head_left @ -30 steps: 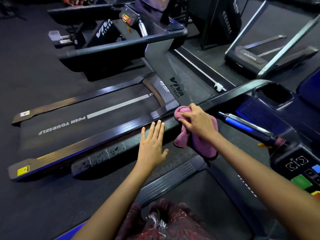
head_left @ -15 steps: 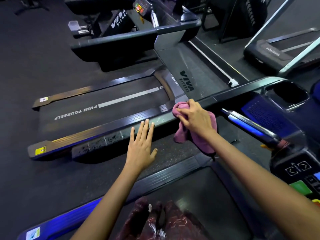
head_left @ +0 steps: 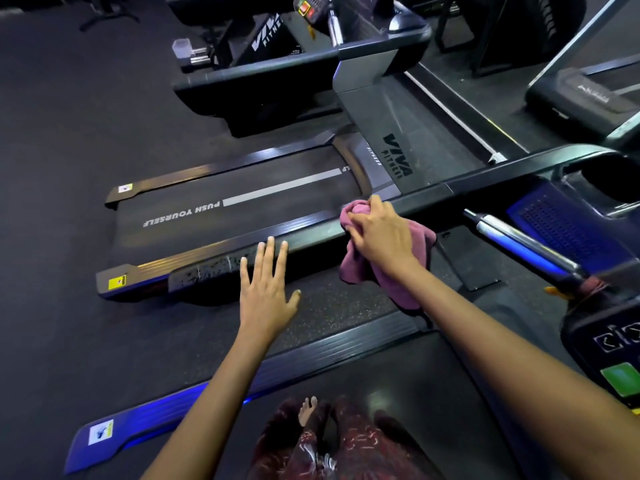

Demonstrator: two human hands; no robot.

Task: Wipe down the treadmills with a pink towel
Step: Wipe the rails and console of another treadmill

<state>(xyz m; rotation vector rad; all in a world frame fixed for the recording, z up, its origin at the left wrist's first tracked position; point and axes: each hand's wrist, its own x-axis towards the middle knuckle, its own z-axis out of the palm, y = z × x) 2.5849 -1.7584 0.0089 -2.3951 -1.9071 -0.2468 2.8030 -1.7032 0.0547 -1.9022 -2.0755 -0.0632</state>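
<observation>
A black treadmill handrail [head_left: 311, 239] runs from the console at right out to the left, just in front of me. My right hand [head_left: 379, 237] grips a bunched pink towel [head_left: 388, 271] and presses it on the rail's top; the rest of the towel hangs down below my wrist. My left hand [head_left: 266, 289] lies flat with straight, spread fingers, its fingertips on the same rail to the left of the towel. Beyond the rail lies the neighbouring treadmill's belt [head_left: 242, 202], marked PUSH YOURSELF.
I stand on a treadmill deck [head_left: 398, 393] with a blue-lit side rail [head_left: 166, 414]. Its console [head_left: 616, 344], a chrome grip bar [head_left: 519, 240] and a cup holder [head_left: 609, 188] are at right. More treadmills stand at the back. Dark rubber floor [head_left: 69, 133] spreads left.
My right hand and the towel have barely shifted on the rail. My left hand has stayed flat on it. My view has tilted, so the whole scene sits further right.
</observation>
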